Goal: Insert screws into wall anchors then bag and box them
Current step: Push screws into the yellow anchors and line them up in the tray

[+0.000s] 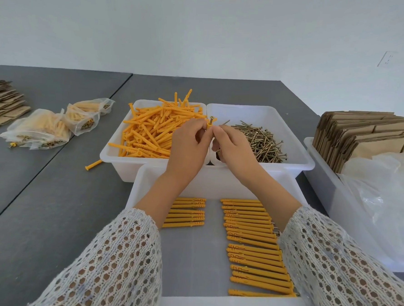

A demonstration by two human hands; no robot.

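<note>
A dark grey table [50, 214] set against a white wall carries the work, with a seam between its two tops running along the left side. Nearest the camera, a shallow white tray [137, 191] holds two columns of yellow wall anchors with screws in them [252, 241], laid side by side; the right column is the longer one and the left column [185, 213] is partly covered by a forearm. Behind the tray, two white bins stand touching each other: the left bin [116, 152] is heaped with loose yellow wall anchors [150, 130], the right bin [297, 158] holds a pile of brass-coloured screws [263, 142]. At the far right, a long white bin [314, 150] carries a row of flattened cardboard boxes [362, 136] standing on edge, with crumpled clear plastic bags [383, 187] in front of them. Faint print on one box cannot be read. On the left, three filled clear bags of anchors and screws [46, 126] lie on the table beside more flat cardboard [3, 102].

Over the meeting edge of the two bins, a person in white open-knit sleeves works with both hands. The left hand [187, 147] pinches one yellow anchor [209, 125] upright at its fingertips, a screw [211, 119] sticking out of the top. The right hand [232, 150] has its fingers curled, fingertips just beside the anchor, with spare screws held in its palm. A single stray anchor [93, 165] lies on the table just left of the anchor bin.
</note>
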